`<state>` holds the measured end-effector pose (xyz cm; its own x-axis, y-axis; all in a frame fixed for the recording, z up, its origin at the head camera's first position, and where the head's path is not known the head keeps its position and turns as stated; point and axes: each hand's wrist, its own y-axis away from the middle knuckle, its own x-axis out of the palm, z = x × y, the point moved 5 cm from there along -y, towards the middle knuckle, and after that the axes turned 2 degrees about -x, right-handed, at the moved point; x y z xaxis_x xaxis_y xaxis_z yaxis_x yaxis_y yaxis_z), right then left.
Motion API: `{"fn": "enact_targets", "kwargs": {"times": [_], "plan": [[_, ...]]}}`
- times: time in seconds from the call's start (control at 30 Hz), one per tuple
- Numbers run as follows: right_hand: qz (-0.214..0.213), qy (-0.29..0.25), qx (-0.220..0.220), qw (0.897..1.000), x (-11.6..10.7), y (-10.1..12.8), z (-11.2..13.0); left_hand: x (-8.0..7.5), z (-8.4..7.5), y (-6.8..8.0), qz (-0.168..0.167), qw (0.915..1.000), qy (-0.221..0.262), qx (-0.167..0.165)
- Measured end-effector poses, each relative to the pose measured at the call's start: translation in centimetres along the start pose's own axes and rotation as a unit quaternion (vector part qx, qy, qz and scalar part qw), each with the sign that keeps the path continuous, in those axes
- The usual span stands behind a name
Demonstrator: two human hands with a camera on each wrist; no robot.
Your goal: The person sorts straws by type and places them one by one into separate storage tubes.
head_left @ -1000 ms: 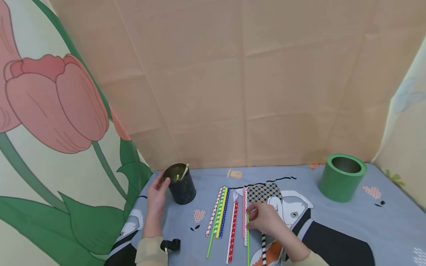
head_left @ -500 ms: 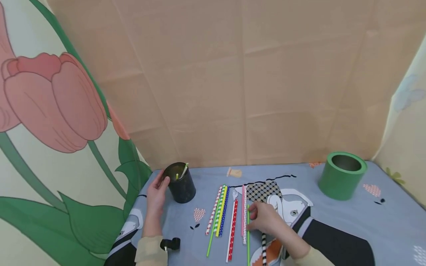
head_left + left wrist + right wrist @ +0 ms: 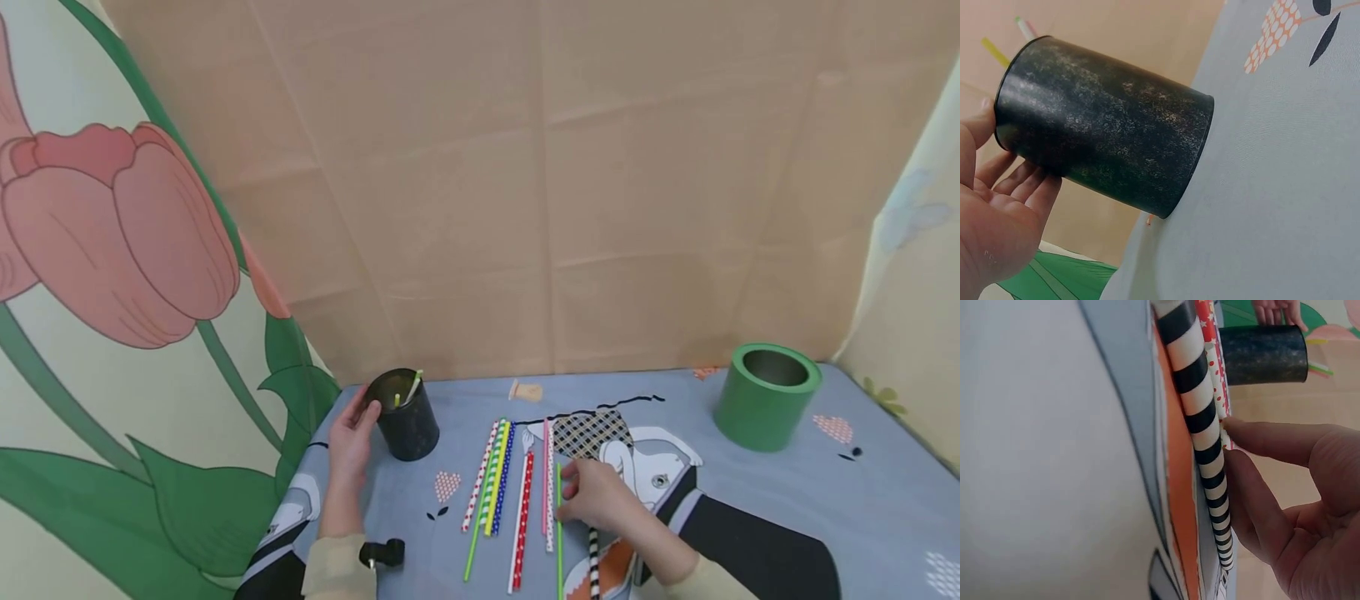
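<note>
My left hand (image 3: 351, 435) holds the side of a black speckled cup (image 3: 407, 417) at the table's back left, thumb at the rim and fingers under its wall (image 3: 1022, 184). A few straw ends poke out of the cup (image 3: 1110, 144). My right hand (image 3: 594, 496) lies over the near straws, fingers (image 3: 1272, 444) curled against a black-and-white striped straw (image 3: 1200, 406), whose lower end shows below the hand (image 3: 594, 560). A green straw (image 3: 558, 533) lies just left of the thumb. Several dotted and striped straws (image 3: 497, 477) lie side by side between cup and hand.
A wide green cylinder (image 3: 765, 407) stands at the back right. A small tan piece (image 3: 528, 390) lies by the back wall. The grey printed cloth (image 3: 825, 500) covers the table, with fabric walls at the left, back and right. A black device (image 3: 382, 552) sits at my left wrist.
Almost nothing has moved. My right hand has shifted slightly on the straws, and my left hand stays on the cup.
</note>
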<state>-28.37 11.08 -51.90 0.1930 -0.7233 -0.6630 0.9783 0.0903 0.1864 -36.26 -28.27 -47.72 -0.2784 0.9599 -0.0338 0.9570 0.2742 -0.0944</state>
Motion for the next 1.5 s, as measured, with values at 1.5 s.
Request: {"fn": "enact_targets", "kwargs": {"times": [1.5], "plan": [[-0.010, 0.005, -0.001, 1.000, 0.40, -0.36, 0.60, 0.00, 0.36, -0.21, 0.000, 0.9999, 0.003, -0.010]]}}
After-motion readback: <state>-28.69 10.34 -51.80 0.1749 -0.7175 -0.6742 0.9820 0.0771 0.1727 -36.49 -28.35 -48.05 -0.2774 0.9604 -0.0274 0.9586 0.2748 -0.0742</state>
